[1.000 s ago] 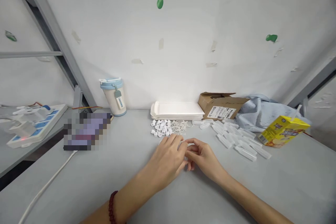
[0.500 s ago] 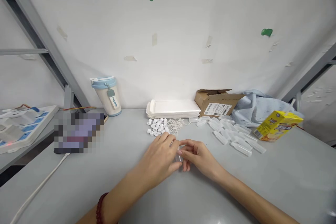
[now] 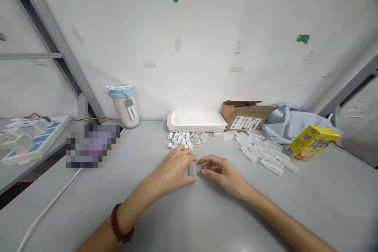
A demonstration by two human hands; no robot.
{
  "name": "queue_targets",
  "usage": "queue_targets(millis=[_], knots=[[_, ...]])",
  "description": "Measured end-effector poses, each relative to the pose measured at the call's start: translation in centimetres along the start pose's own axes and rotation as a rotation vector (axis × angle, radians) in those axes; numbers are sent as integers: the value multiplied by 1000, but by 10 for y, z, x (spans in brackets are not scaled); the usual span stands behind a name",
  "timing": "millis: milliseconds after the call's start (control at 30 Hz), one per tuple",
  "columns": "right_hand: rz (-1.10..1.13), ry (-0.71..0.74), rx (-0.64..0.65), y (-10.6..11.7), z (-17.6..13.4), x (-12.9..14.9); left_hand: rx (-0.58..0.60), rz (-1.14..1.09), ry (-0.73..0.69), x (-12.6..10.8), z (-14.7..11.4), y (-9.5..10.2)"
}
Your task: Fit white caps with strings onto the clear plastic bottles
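Between the thumb and fingers of my left hand (image 3: 174, 169) is a small translucent plastic bottle (image 3: 193, 170), partly hidden by the fingers. My right hand (image 3: 223, 173) is just to the right of it, thumb and index finger apart, holding nothing. Beyond my left hand lies a heap of small white caps (image 3: 179, 139). Beside the caps is a tangle of thin white cords (image 3: 199, 139). More translucent bottles (image 3: 258, 149) like the held one are strewn past my right hand.
A stack of white flat boxes (image 3: 197, 120) and an opened cardboard box (image 3: 246, 116) stand against the wall. To the right are a pale blue cloth (image 3: 292, 122) and a yellow drink carton (image 3: 313, 142). A tumbler (image 3: 125, 106), blurred phone (image 3: 96, 145) and power strip (image 3: 38, 141) are leftward.
My right hand has let go of the bottle, and its fingers have opened. The left hand has shifted slightly left with the bottle. The view has turned a little left.
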State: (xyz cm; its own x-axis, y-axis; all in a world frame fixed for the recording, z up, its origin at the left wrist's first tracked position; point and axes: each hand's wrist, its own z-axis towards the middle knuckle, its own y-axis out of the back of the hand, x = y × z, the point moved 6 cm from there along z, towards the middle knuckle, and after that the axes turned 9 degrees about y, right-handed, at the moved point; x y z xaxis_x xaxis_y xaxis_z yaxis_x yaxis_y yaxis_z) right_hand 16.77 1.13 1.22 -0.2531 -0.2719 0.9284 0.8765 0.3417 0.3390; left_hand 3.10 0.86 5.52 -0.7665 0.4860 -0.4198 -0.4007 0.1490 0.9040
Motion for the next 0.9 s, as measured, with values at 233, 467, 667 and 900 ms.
queue_targets(millis=[233,467,667,900], knots=[[-132,104,66,-4,-1,5,58,40,52,4,-1,-4],[-192,126,140,-6,-3,9,67,54,44,5,-2,-4],[-201,125,159,-7,-4,11,95,47,48,6,-1,-7],[-222,122,172,-7,-4,11,106,48,34,7,-1,-8]])
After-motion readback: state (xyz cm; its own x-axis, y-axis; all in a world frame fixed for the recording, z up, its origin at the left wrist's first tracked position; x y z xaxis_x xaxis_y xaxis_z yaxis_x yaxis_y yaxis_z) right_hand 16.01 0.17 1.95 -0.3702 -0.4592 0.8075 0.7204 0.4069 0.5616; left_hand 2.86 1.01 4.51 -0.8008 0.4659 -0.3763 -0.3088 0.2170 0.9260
